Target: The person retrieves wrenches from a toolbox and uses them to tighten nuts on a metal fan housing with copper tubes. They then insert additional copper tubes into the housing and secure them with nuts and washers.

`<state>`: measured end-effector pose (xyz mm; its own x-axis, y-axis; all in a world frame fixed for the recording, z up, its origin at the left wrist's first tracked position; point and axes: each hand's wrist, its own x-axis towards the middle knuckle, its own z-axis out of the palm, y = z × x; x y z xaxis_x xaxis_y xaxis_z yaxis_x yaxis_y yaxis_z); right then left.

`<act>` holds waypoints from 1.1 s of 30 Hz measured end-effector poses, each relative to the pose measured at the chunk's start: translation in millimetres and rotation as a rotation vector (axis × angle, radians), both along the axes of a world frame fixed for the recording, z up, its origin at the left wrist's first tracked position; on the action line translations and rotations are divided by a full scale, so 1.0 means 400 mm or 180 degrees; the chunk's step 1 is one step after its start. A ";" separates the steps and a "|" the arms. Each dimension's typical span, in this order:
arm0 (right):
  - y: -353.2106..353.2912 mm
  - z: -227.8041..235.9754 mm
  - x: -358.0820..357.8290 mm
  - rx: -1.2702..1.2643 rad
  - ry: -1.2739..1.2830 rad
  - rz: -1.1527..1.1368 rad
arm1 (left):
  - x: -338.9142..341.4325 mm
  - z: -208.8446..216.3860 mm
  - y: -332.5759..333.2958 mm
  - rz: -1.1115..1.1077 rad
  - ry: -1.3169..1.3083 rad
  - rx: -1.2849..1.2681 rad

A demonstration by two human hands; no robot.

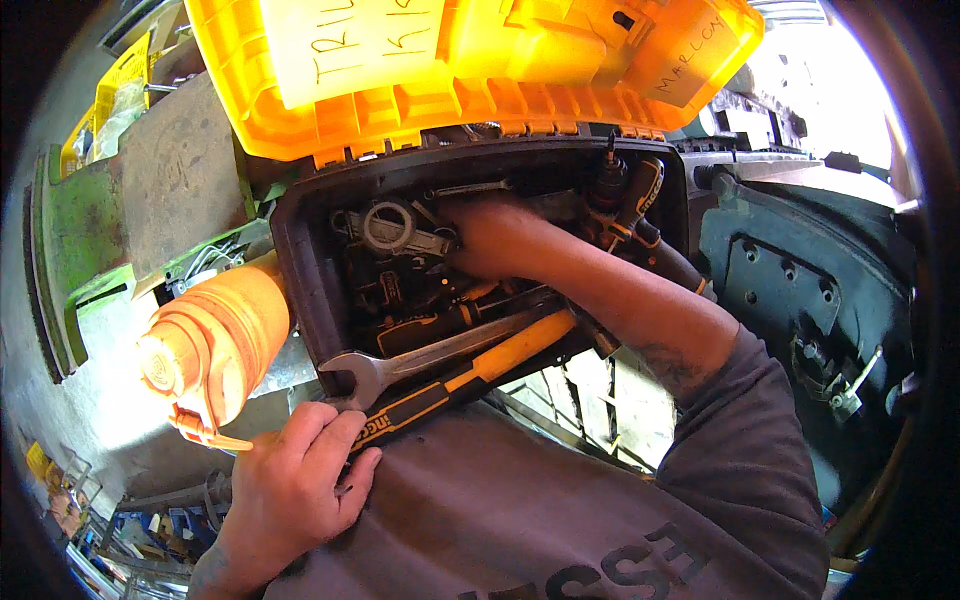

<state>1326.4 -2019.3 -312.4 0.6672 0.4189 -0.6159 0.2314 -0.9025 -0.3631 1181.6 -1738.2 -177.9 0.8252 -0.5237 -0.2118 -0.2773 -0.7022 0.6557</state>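
A black toolbox with its yellow lid raised stands before me. My right hand reaches down among the tools inside; its fingertips are hidden, so any grip is unclear. Beside it lies a metal ring-shaped tool. A large open-end wrench and a yellow-and-black handled tool lie slanted along the near side of the box. My left hand is closed beside the wrench's jaw and the tool's handle end, its fingers curled and its thumb a little apart; what they hold, if anything, is hidden.
An orange bottle lies left of the box. A cordless drill and a screwdriver stick up in the box's right end. Farther left is a green-edged metal surface; a dark machine panel is at the right.
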 end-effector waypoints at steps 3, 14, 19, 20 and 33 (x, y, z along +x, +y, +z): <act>0.001 0.014 0.001 -0.0060 0.0150 0.0161 | -0.002 -0.004 -0.002 -0.0005 -0.0044 -0.0025; 0.061 0.030 0.010 0.0388 -0.0225 -0.0090 | -0.006 -0.002 -0.006 0.0004 -0.0157 0.0047; -0.070 0.142 0.010 0.0670 0.0293 0.0361 | -0.006 -0.001 -0.005 0.0000 -0.0137 0.0128; -0.088 0.159 0.003 0.0420 0.0306 0.0641 | -0.006 0.000 -0.004 0.0009 -0.0110 0.0183; -0.142 0.250 -0.075 0.0155 0.0378 0.0813 | 0.002 0.000 -0.004 -0.0049 -0.0094 0.0130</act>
